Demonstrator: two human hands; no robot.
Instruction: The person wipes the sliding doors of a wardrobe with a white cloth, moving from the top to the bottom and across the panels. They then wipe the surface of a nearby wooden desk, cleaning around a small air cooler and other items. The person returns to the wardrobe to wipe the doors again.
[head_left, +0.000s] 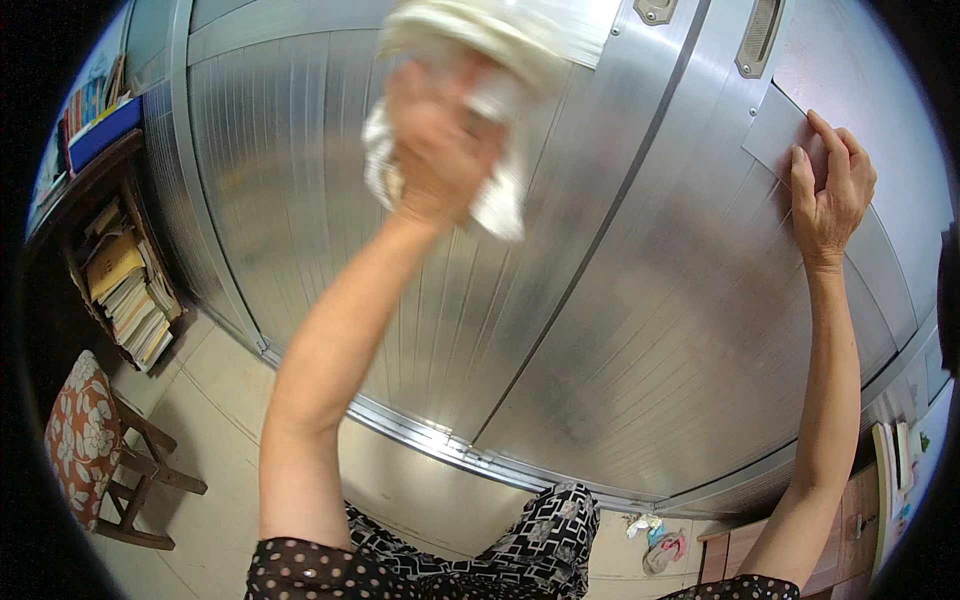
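Observation:
My left hand (pixel 440 140), blurred by motion, grips a white cloth (pixel 500 205) and holds it against the upper part of a metal sliding door (pixel 300 150). Part of the cloth bunches above my fingers and part hangs below my wrist. Farther right, my right hand (pixel 835 190) rests with bent, parted fingers at the lower edge of the door's pale upper panel (pixel 850 80); nothing shows in it. Between the hands runs the dark seam where two door panels meet, with recessed metal handles (pixel 760 35) near the top.
A floor track (pixel 440 440) runs along the door's foot. To the left stand a stool with a floral seat (pixel 85 440) and a dark shelf of stacked papers (pixel 130 290). A blue box (pixel 105 135) sits on top. Shoes (pixel 665 550) and a wooden cabinet (pixel 745 545) are at the lower right.

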